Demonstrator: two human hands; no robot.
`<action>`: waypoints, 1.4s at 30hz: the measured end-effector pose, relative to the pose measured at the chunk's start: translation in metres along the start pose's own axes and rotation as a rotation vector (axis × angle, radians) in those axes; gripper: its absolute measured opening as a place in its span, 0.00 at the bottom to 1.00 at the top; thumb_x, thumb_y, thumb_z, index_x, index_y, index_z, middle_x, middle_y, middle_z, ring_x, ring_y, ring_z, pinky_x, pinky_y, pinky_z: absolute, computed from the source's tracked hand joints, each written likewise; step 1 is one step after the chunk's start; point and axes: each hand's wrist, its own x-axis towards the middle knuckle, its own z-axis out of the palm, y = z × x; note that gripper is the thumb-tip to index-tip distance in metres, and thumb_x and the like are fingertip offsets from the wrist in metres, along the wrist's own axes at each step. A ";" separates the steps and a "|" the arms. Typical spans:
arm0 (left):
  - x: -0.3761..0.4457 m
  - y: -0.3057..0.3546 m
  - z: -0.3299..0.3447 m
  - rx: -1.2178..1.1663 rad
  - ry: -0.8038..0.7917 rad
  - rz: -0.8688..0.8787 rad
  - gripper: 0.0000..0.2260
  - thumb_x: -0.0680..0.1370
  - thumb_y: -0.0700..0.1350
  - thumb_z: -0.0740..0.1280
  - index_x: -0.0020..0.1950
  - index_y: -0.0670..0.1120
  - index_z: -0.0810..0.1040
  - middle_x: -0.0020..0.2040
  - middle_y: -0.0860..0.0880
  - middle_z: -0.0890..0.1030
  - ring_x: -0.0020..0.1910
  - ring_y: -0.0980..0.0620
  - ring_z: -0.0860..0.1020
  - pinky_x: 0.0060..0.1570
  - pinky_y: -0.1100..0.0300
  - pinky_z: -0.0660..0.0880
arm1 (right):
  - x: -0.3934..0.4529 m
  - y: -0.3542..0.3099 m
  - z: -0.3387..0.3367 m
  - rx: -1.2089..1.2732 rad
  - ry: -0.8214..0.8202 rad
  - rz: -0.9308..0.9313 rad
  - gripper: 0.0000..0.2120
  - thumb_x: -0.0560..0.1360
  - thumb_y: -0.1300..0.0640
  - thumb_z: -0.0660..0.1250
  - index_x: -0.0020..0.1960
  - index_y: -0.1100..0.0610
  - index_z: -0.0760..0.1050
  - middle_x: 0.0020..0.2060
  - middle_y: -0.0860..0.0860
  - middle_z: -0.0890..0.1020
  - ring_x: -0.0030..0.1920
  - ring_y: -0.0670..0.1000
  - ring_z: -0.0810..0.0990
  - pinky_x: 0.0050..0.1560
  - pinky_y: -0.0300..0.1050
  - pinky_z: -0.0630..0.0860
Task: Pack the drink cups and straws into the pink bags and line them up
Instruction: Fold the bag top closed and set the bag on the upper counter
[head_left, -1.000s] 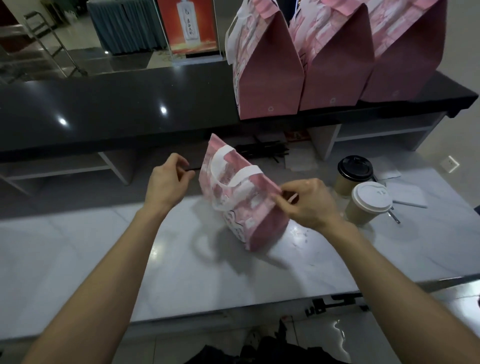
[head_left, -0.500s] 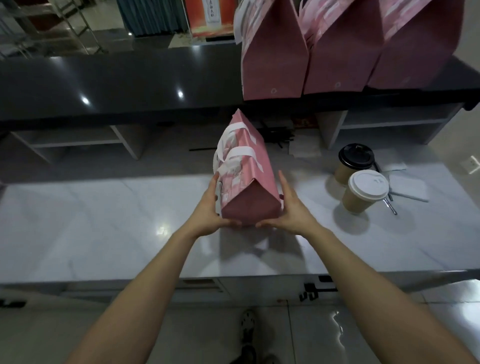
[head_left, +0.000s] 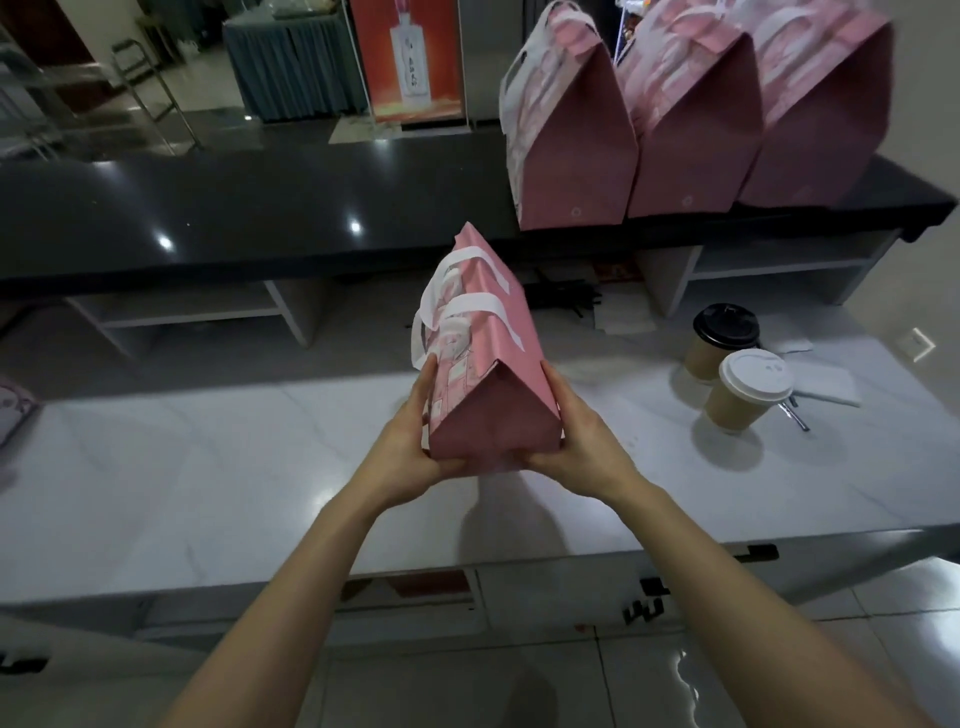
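Observation:
A closed pink bag (head_left: 498, 353) with white handles hangs lifted just above the white marble table (head_left: 208, 493), its shadow below it. My left hand (head_left: 410, 447) presses its left side and my right hand (head_left: 582, 447) its right side, fingers straight, thumbs along the near bottom edge. Three more pink bags (head_left: 576, 150) (head_left: 696, 130) (head_left: 821, 114) stand in a row on the black counter (head_left: 260, 208) at the back right. Two paper cups stand on the table at the right, one with a black lid (head_left: 719, 338), one with a white lid (head_left: 748, 389). Dark straws (head_left: 566, 301) lie under the counter.
White napkins (head_left: 826, 389) and a thin metal tool lie right of the cups. Another pink item (head_left: 13, 410) shows at the table's left edge. White shelf supports stand under the black counter. An orange poster stands behind the counter.
My hands left the bag's top and moved to its sides. The bag turned end-on toward me and has risen off the table.

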 end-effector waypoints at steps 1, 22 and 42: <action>-0.002 0.003 -0.014 0.025 0.004 0.032 0.64 0.61 0.68 0.87 0.83 0.77 0.45 0.76 0.71 0.71 0.71 0.61 0.78 0.62 0.51 0.84 | 0.001 -0.013 0.003 -0.003 0.021 -0.015 0.64 0.67 0.38 0.84 0.87 0.36 0.42 0.78 0.47 0.72 0.71 0.53 0.77 0.66 0.59 0.81; 0.136 0.060 -0.165 0.208 0.140 0.313 0.61 0.70 0.59 0.84 0.84 0.75 0.40 0.84 0.51 0.68 0.75 0.43 0.75 0.64 0.55 0.73 | 0.158 -0.155 -0.047 -0.142 0.213 -0.092 0.65 0.61 0.33 0.79 0.88 0.41 0.46 0.71 0.51 0.78 0.68 0.55 0.80 0.67 0.57 0.79; 0.258 0.075 -0.142 0.291 0.226 0.095 0.61 0.63 0.68 0.80 0.87 0.68 0.44 0.72 0.44 0.80 0.67 0.40 0.81 0.67 0.40 0.80 | 0.191 -0.022 -0.042 -0.538 -0.126 0.178 0.36 0.78 0.37 0.74 0.79 0.53 0.71 0.72 0.54 0.79 0.70 0.57 0.79 0.68 0.55 0.78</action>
